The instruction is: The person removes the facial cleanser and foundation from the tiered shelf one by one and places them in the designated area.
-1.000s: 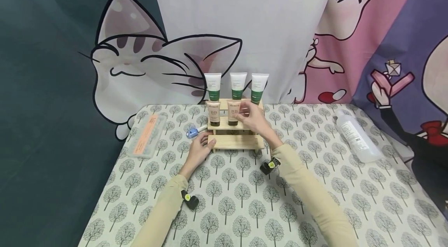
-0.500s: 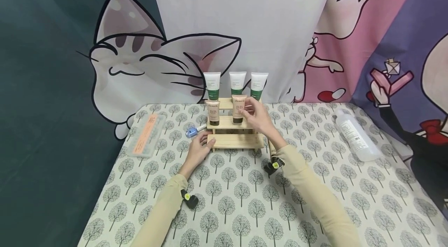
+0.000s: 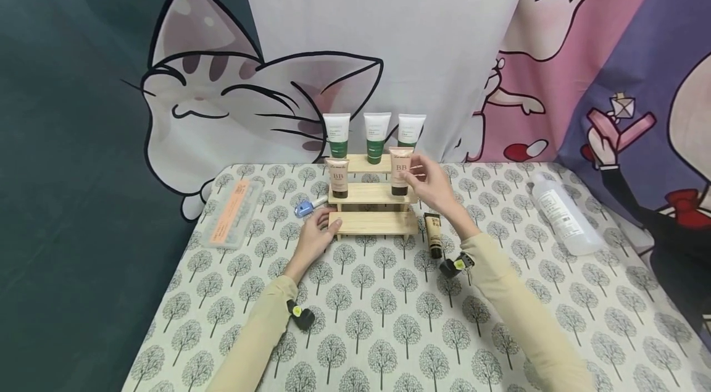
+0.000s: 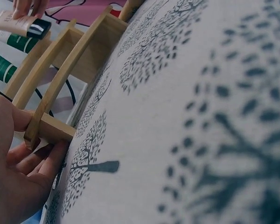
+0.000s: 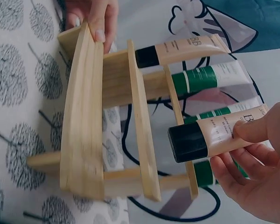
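A three-step wooden display rack (image 3: 373, 223) stands on the table. My left hand (image 3: 318, 233) grips the left end of its lowest step, thumb on top and fingers beneath. My right hand (image 3: 434, 185) pinches a pink BB cream tube (image 3: 400, 171) by its side, black cap down. In the right wrist view that tube's cap (image 5: 189, 142) hangs a little above the middle step. Another BB cream tube (image 3: 339, 178) stands upright at the left of the middle step. On the top step stand three white-and-green tubes (image 3: 376, 136), the right one partly hidden behind the held tube.
A gold tube with a black cap (image 3: 433, 234) lies right of the rack. At the left are a blue-headed object (image 3: 304, 208) and a clear case with an orange strip (image 3: 232, 213). A clear bottle (image 3: 568, 216) lies at the right. Printed curtains hang behind.
My right hand has lifted the pink BB cream tube and carried it rightward along the middle step. The gold tube has come into view from behind my right arm. My left hand stays put.
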A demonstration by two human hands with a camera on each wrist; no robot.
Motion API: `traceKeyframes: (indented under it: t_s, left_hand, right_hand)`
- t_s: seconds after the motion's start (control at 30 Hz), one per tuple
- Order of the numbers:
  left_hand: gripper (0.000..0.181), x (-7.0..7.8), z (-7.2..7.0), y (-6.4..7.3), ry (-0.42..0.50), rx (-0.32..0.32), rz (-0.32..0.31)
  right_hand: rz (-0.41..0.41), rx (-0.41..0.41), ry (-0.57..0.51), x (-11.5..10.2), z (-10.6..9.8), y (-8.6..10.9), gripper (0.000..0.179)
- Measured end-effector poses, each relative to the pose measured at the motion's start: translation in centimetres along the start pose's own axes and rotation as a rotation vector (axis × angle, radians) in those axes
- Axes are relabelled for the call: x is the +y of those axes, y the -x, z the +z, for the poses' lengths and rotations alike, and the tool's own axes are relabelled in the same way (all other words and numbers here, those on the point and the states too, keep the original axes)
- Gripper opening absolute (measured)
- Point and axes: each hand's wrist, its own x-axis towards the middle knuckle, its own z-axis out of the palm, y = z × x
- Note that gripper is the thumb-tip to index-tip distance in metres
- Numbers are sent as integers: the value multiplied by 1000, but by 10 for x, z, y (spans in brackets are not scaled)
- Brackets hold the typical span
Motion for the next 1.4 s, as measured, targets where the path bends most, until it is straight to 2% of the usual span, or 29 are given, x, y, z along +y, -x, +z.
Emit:
traceKeyframes:
  t_s: [0.17, 0.43, 0.7, 0.87, 1.0, 1.17, 1.4]
  left_hand:
    - [41, 0, 0, 1, 7, 3, -6]
    - [42, -3, -1, -1, 21, -4, -12]
    - [42, -4, -2, -1, 5, -8, -6]
    - [42, -3, -2, 0, 8, -7, -9]
    - [43, -1, -2, 1, 7, -6, -7]
    - [43, -1, -1, 0, 9, -4, -5]
    - [42, -3, 1, 0, 32, -9, -4]
  right_hand:
    - [11, -3, 14, 10, -12, 7, 28]
    - [58, 11, 47, 27, -30, 19, 33]
    - [47, 49, 88, 39, -47, 31, 35]
    - [99, 40, 131, 45, -58, 41, 38]
    - [109, 40, 168, 51, -65, 48, 39]
    - [124, 37, 198, 59, -70, 57, 43]
    - [199, 26, 225, 73, -75, 70, 49]
